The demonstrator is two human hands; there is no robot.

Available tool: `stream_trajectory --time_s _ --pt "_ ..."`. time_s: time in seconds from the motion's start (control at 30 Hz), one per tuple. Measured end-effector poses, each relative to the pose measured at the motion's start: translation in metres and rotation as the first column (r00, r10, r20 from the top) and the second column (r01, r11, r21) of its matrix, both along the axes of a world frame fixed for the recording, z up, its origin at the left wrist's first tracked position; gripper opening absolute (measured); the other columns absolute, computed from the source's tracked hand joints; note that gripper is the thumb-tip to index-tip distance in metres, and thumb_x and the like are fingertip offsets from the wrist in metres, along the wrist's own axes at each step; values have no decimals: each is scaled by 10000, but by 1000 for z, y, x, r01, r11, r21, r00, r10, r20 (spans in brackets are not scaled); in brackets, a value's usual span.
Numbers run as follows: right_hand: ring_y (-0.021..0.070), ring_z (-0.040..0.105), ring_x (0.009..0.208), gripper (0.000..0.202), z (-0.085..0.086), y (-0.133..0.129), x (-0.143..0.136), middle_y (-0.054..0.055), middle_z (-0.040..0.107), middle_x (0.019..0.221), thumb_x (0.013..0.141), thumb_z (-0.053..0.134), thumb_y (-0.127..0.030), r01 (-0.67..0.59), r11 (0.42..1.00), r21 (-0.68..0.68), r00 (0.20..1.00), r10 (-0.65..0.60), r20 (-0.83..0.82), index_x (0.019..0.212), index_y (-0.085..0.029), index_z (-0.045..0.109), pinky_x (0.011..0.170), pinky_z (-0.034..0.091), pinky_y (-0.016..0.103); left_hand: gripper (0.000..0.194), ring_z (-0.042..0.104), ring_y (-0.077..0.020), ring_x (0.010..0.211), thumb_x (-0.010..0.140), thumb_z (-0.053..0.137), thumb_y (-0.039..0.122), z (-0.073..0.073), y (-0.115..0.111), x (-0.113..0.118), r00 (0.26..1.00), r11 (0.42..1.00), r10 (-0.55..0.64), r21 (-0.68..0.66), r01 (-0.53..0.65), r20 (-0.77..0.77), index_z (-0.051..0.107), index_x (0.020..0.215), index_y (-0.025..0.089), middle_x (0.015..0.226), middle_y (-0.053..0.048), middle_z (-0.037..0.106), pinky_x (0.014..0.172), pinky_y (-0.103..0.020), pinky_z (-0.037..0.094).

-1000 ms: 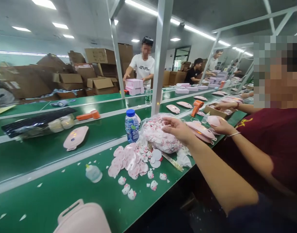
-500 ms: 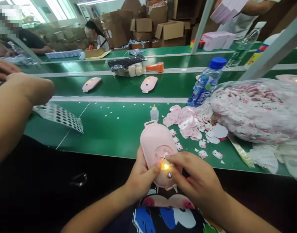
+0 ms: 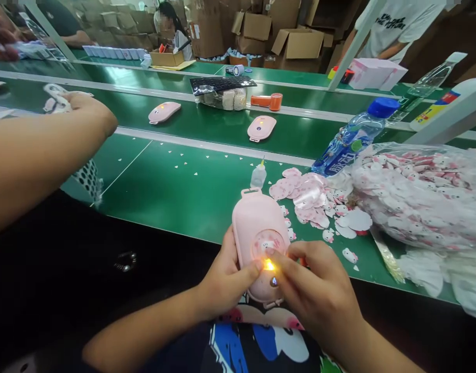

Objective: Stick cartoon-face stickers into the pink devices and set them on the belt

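Note:
A pink oval device (image 3: 253,217) with a lit yellow light is held over my lap at the table's near edge. My left hand (image 3: 230,272) is wrapped round its left side, thumb on the front near the light. The fingers of my right hand (image 3: 311,280) press at the lower rim of its round recess, where a cat-face sticker (image 3: 267,244) lies on a patterned disc. Behind the device stands a small glue bottle (image 3: 259,175) with a yellow tip. Pink discs (image 3: 300,189) and cat-face stickers (image 3: 350,255) are scattered to the right.
A clear bag of stickers (image 3: 424,194) and a blue-capped bottle (image 3: 354,137) are at the right. Two more pink devices (image 3: 262,128) rest on the green bench (image 3: 164,191). A co-worker's arm (image 3: 55,150) reaches in from the left, beside a perforated sheet (image 3: 86,181).
The cat-face sticker, earlier pinched and tilted at the recess, now lies flatter in it. The co-worker's arm has shifted, now with something white at its hand. The view has turned slightly left.

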State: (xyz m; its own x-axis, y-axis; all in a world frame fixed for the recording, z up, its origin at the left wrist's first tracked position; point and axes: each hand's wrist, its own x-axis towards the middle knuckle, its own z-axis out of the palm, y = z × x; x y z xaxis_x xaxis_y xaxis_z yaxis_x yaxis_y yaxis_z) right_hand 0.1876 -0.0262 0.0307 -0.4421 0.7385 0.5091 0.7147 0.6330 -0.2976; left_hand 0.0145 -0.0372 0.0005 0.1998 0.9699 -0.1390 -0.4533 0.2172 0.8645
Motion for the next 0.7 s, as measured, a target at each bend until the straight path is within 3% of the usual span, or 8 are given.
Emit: stream_trajectory --time_s 0.17,0.33,0.4,0.47,0.53,0.6,0.7 --pt "194 509 719 156 0 1 -4 63 569 832 900 561 -151 37 999 31 998 -35 -55 1020 -224 631 605 475 369 729 551 -319 1222 844 695 269 3 1 -3 999 999 -43 -25 43 -19 261 1427 227 1370 -146 536 979 -442 504" --pt "203 508 853 325 -3 2 -2 59 500 943 857 589 -130 31 999 -23 977 -35 -211 1173 -202 562 733 484 403 709 556 -305 1217 838 708 268 -1 0 -6 999 999 -32 3 32 -11 309 1424 244 1370 -123 550 978 -407 502" --pt "235 498 987 447 -6 2 0 80 475 1069 839 593 -154 69 992 -107 950 -98 -298 1269 -229 496 835 479 450 698 561 -298 1214 843 704 256 -5 -2 -9 1000 1000 -22 12 22 15 320 1426 259 1366 -111 558 981 -405 502" --pt "269 458 1141 597 -11 0 0 105 402 1292 839 576 -191 50 961 -272 913 -155 -378 1392 -291 374 943 448 513 677 556 -290 1224 857 690 242 -8 -3 -11 999 999 -23 29 21 46 328 1429 278 1367 -96 562 995 -410 497" --pt "285 395 1279 717 -17 -2 -2 79 277 1475 858 546 -228 -81 872 -483 850 -193 -491 1477 -378 216 1033 398 562 649 557 -281 1225 872 672 232 -10 -5 -13 997 998 -32 55 28 74 342 1428 295 1364 -82 568 1002 -414 495" --pt "279 332 1377 772 -21 -4 -6 35 219 1551 891 526 -275 -278 727 -628 740 -254 -622 1504 -446 88 1101 344 583 638 549 -268 1236 879 662 219 -10 -5 -14 995 997 -38 76 31 93 350 1427 312 1374 -65 564 1017 -408 485" --pt "275 333 1413 791 -25 -8 -10 18 252 1561 918 534 -336 -494 542 -680 572 -385 -724 1509 -478 28 1140 307 589 629 548 -253 1240 884 656 210 -10 -6 -15 992 996 -53 80 44 114 353 1421 332 1383 -49 559 1026 -398 481"
